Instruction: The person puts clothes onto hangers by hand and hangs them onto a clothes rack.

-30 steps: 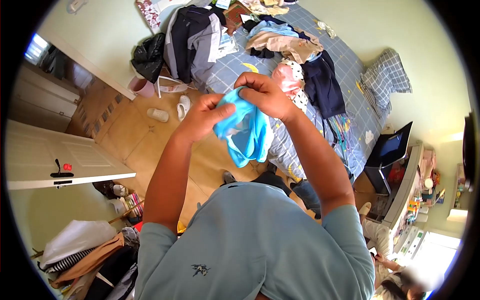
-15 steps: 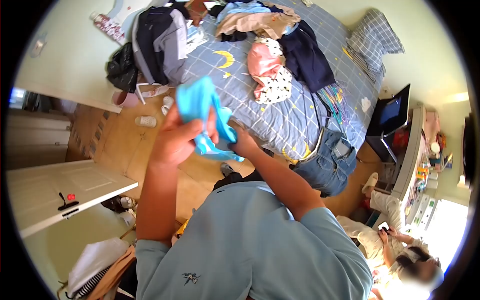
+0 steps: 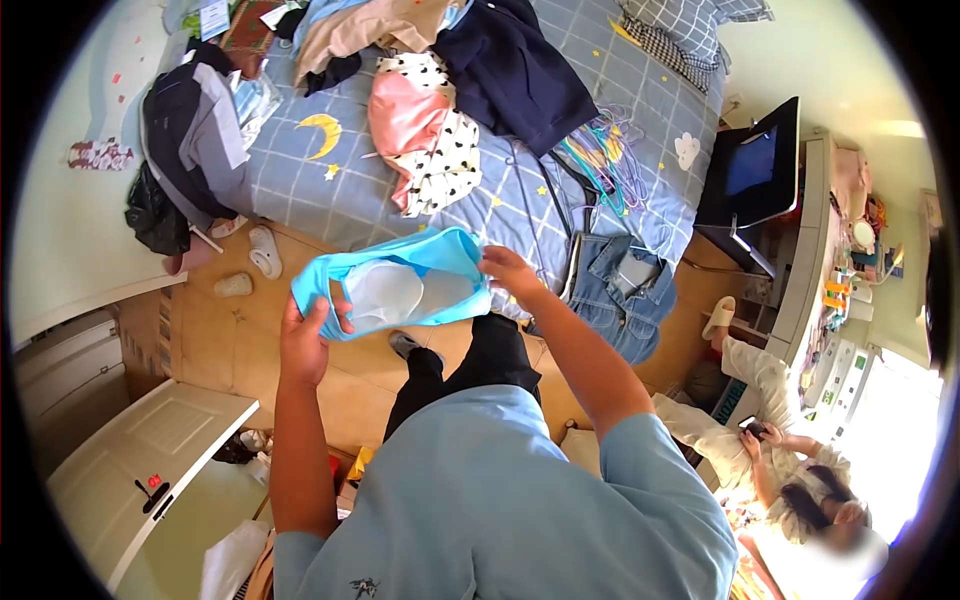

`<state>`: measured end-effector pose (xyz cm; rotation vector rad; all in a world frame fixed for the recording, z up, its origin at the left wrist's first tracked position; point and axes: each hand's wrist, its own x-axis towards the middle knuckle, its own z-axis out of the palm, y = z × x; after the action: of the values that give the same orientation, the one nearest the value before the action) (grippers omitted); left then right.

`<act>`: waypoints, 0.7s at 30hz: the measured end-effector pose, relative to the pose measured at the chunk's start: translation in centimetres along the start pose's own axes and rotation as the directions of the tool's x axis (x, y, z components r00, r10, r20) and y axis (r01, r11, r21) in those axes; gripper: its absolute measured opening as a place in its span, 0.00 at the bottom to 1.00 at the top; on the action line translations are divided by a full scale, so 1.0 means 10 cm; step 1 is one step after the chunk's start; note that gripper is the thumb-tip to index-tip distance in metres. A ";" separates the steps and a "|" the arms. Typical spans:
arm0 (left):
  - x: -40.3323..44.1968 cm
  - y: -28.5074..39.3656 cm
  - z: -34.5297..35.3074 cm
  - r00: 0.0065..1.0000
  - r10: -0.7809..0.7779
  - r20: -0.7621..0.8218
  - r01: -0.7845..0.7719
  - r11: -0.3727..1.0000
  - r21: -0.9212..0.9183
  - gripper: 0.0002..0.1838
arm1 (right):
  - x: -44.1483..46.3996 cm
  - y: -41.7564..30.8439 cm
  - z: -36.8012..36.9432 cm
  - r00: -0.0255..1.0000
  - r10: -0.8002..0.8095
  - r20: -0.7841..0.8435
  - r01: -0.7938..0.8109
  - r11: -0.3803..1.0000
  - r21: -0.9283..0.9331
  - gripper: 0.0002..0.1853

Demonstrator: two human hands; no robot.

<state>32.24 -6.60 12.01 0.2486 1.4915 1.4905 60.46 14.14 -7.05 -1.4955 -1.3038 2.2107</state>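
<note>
A light blue bra [image 3: 405, 250] with white padded cups [image 3: 385, 290] is stretched out in front of me, its inner side showing. My left hand [image 3: 308, 335] grips its left end, with fingertips showing through an opening in the fabric. At the other end, my right hand [image 3: 508, 275] pinches the upper right edge. Beyond it on the bed lie a pink garment with black-spotted white cloth [image 3: 410, 125] and a dark navy garment [image 3: 510, 75]. A denim jacket [image 3: 622, 300] hangs over the bed's near right edge.
Thin coloured hangers [image 3: 612, 165] lie on the checked bed [image 3: 270, 190]. A dark and grey jacket [image 3: 195, 130] is at the left, near white clogs [image 3: 264, 252]. The open white door [image 3: 160, 460] stands lower left. At the right, a seated person [image 3: 770, 400] holds a phone.
The bra, bunched and blurred before, is now spread wide with its white cups visible. My hands have moved apart. The view has shifted, so the bed appears further left.
</note>
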 end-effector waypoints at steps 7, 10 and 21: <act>0.56 -0.26 0.98 0.982 -0.188 -0.018 0.188 0.982 -0.003 0.21 | 1.28 1.23 -2.03 0.784 -0.274 -0.557 -0.110 0.822 -0.559 0.34; 0.65 -0.45 1.03 0.967 -0.232 -0.102 0.236 0.971 0.026 0.20 | 1.58 1.11 -2.32 0.787 -0.143 -0.600 -0.268 0.797 -0.541 0.35; 0.69 -0.52 1.02 0.955 -0.157 -0.251 0.190 0.975 0.113 0.24 | 1.69 0.87 -1.90 0.776 -0.237 -0.584 -0.049 0.901 -0.431 0.08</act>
<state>38.63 3.89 6.63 0.0149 1.7649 1.3139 70.57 29.21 -26.93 -2.0114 -1.6040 1.1919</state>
